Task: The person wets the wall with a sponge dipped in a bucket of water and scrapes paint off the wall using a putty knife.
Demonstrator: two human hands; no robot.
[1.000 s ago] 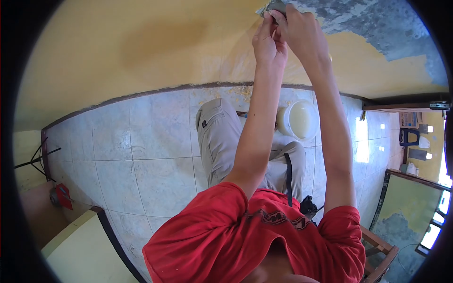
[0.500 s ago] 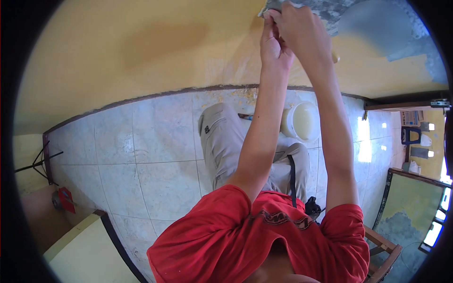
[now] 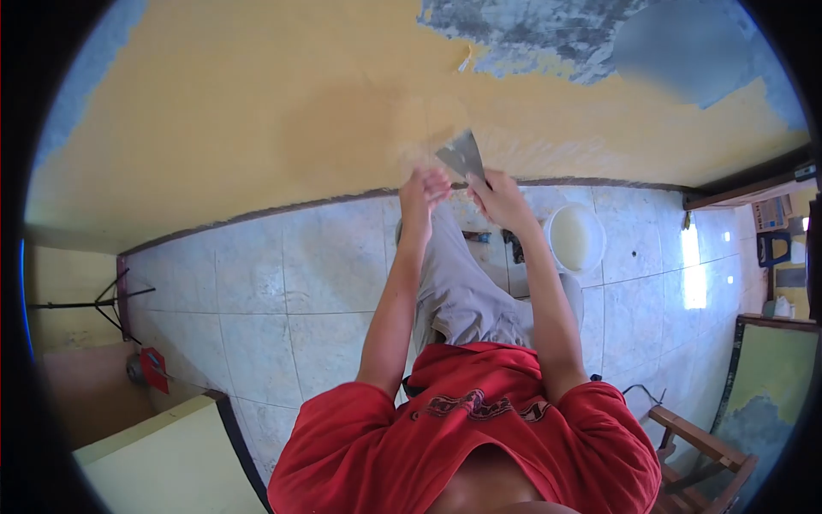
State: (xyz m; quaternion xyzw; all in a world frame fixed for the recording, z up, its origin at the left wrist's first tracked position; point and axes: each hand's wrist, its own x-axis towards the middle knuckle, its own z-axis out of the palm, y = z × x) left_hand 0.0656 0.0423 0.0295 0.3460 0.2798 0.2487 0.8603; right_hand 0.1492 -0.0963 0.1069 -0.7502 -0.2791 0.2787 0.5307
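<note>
Scraper: the flat metal putty knife (image 3: 462, 154) is up in front of the person, between the two hands in this view but nearer the right one, with the yellow wall (image 3: 214, 128) behind it.
Which way it points: handle in the right palm, wide blade edge out toward the upper left; long axis runs on a slant from the right fingers up and left. Can't tell if the blade touches the wall.
Right hand (image 3: 499, 201): fingers wrapped round the handle, solid grip.
Left hand (image 3: 422, 195): just left of the blade and a bit below it, kinda blurry, so can't tell if the fingers are open or closed.
Wall above: grey bare patch (image 3: 531, 38) with ragged paint edges.
Floor: pale tiles (image 3: 334, 343), white bucket (image 3: 598, 224) beyond the right forearm.
</note>
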